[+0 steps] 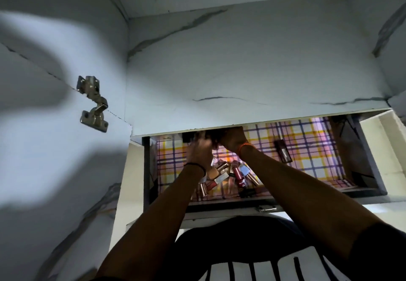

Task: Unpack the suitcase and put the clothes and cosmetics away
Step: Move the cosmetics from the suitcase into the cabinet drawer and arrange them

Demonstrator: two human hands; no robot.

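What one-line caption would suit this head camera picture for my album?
Both hands, left and right, reach together into an open drawer lined with checked paper, above a heap of lipsticks and small bottles.

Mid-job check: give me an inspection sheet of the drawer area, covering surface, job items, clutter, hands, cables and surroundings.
Surface: open drawer lined with pink, yellow and purple checked paper.
Job's things: cluster of lipstick and gloss tubes lying mid-drawer; one dark tube apart, to the right.
Clutter: nothing seen.
Grippers: left hand and right hand together at the drawer's back around a dark object; grip unclear.
Cables: nothing seen.
Surroundings: white marble-pattern cabinet panels; metal door hinge at left.
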